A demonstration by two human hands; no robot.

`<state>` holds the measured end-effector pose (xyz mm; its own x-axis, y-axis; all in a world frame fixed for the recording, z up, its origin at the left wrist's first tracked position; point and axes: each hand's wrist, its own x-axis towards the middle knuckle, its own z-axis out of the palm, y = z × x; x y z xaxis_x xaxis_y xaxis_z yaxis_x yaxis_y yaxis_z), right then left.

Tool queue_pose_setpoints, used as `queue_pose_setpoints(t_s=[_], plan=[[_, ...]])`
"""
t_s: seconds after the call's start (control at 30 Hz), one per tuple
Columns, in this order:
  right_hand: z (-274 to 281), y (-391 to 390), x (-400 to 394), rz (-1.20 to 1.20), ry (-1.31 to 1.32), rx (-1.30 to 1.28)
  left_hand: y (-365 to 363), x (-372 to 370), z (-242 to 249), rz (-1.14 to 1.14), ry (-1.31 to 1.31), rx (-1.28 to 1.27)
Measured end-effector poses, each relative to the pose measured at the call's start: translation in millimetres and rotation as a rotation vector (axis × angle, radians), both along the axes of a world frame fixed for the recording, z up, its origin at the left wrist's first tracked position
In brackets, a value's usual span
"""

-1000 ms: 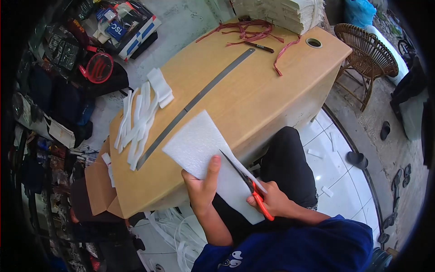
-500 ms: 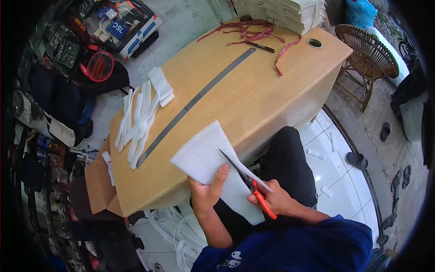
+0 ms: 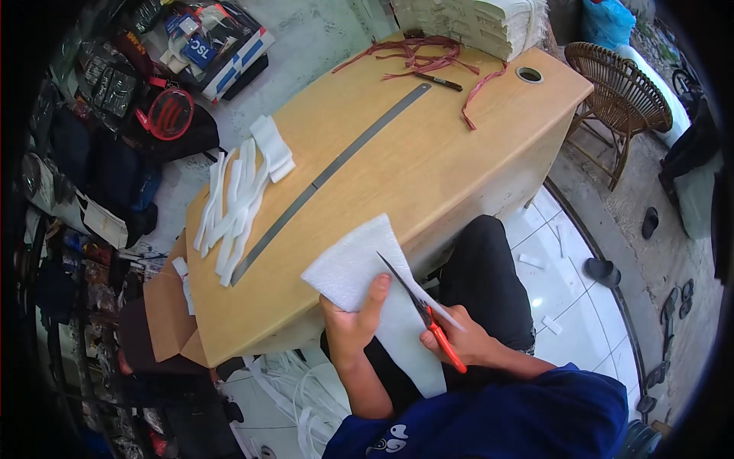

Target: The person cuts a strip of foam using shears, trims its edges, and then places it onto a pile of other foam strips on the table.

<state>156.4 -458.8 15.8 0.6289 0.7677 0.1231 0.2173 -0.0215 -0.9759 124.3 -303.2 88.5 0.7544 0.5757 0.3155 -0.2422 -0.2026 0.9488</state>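
White foam sheet (image 3: pixel 359 256) at near middle, held in air beside dark trouser leg (image 3: pixel 485 283), near side of desk (image 3: pixel 405 164)
Left hand (image 3: pixel 352 325) grasping sheet, thumb on top, other fingers mostly hidden beneath
Right hand (image 3: pixel 465 336) wrapped around orange handles of scissors (image 3: pixel 439 336), blades at sheet's right part
Sheet probably light, soft, floppy, easily creased; best held flat near cut, fingers clear of blades
Farther left, white strips (image 3: pixel 243 195); beyond sheet, metal ruler (image 3: pixel 336 164); at far end, red twine (image 3: pixel 424 57)
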Motion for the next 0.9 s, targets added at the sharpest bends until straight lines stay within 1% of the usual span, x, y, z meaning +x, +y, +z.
queue_pose_setpoints(t_s=[0.1,0.2,0.33,0.4,0.53,0.6,0.73,0.8,0.9], plan=[[-1,1,2,0.005,-0.041,-0.016,-2,-2,-2,-0.031,-0.012,-0.022],[0,1,1,0.006,-0.017,-0.027,0,-4,-4,-0.058,0.009,-0.017],[0,0,1,0.015,-0.026,-0.067,-1,-5,-3,-0.043,0.009,-0.031],[1,-2,1,0.033,-0.005,-0.085,1,-7,-4,-0.074,0.027,-0.09],[-2,-2,3,0.072,0.005,-0.123,11,-6,-2,-0.041,0.004,-0.052],[-3,0,1,0.033,-0.052,-0.056,18,-8,-3,-0.015,0.166,-0.051],[-7,1,-3,0.01,-0.024,-0.036,9,-4,4,-0.028,0.125,-0.018],[-9,1,-3,-0.007,-0.008,-0.023,3,-2,4,-0.02,0.051,0.02],[-2,2,-1,-0.026,-0.012,0.005,4,-5,0,-0.081,0.081,-0.004]])
